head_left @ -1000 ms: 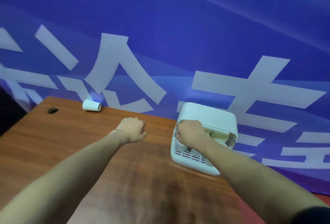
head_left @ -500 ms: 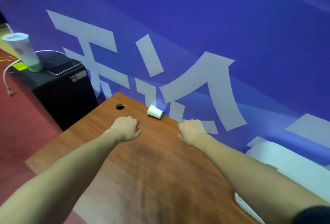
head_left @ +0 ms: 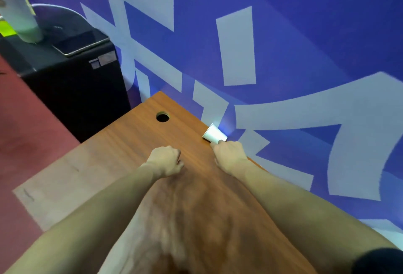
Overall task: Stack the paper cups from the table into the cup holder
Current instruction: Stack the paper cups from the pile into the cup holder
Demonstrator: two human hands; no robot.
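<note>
Paper cups are the job, and only one shows right now. Biggest thing first: the blue banner with its pale lettering fills the back of the view, and the wooden table butts up against it. Beside the table's far corner stands a black cabinet, with a blurred pale container on top. A round cable hole sits near the table's far corner.

Between that hole and the right hand, on the table's back edge against the banner, lies the paper cup, tipped on its side, rim toward the hole. The cup holder is not in view.

Right hand is at the cup, a fingertip touching its narrow end; fingers curled, but whether they have closed round the cup I cannot tell. Left hand hovers above the table near the right one, balled into a loose fist, holding nothing.

Step in hand looks like the pickup. To do it well, wrap thumb and fingers lightly round the cup's wall, since thin paper should crush easily, and keep it from rolling along the banner edge.
</note>
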